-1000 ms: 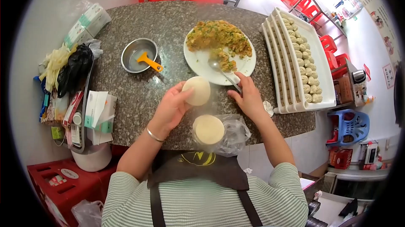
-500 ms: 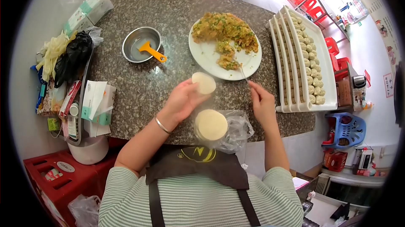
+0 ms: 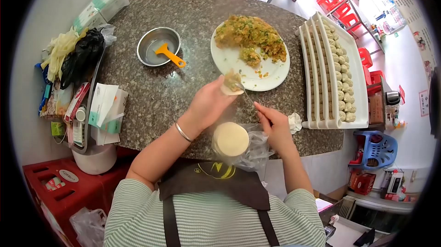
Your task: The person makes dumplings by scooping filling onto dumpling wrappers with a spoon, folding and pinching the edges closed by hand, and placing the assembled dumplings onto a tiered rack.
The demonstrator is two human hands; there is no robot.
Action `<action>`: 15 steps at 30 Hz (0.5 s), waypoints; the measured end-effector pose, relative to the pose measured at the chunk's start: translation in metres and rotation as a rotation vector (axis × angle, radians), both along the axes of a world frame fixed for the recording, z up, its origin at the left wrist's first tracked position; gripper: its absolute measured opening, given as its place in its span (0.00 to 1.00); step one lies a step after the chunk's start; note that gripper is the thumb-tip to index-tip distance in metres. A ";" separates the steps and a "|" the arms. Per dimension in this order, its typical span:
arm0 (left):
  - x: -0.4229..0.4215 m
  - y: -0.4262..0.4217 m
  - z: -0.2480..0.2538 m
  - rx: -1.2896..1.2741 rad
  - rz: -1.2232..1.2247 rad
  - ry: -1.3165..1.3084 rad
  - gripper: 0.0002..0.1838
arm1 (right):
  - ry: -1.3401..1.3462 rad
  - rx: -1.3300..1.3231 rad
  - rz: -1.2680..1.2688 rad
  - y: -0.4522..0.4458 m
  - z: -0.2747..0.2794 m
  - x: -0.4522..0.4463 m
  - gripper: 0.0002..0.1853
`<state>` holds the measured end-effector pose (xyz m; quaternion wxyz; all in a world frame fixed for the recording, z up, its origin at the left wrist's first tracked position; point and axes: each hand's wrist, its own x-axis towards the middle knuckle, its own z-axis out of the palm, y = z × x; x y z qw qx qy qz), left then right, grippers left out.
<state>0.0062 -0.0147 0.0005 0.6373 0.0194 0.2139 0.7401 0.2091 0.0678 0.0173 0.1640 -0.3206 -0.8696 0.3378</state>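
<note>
Near the plate (image 3: 274, 79), the left hand (image 3: 209, 102) cradles a wrapper (image 3: 229, 91) in curled fingers while the right hand (image 3: 278, 130) pinches a spoon (image 3: 246, 93), apparently laying on filling (image 3: 233, 80); the next move calls for keeping that wrapper level.

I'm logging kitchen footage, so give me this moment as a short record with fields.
Left hand: holds a dough wrapper with some filling on it
Right hand: holds a spoon, its far end at the wrapper
Plate: heaped filling
Near edge of table: wrapper stack, plastic bag
Bowl: metal, yellow scraper inside, handle over rim
Trays: white, stacked, dumplings in the top one
</note>
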 end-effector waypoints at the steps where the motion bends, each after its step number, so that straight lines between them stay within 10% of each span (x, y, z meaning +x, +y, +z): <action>1: -0.002 -0.001 -0.002 0.002 -0.002 0.031 0.23 | 0.069 -0.069 -0.004 0.004 0.001 0.002 0.15; 15: -0.019 -0.005 0.000 -0.024 -0.011 0.014 0.22 | 0.097 -0.099 0.049 0.009 0.009 -0.014 0.15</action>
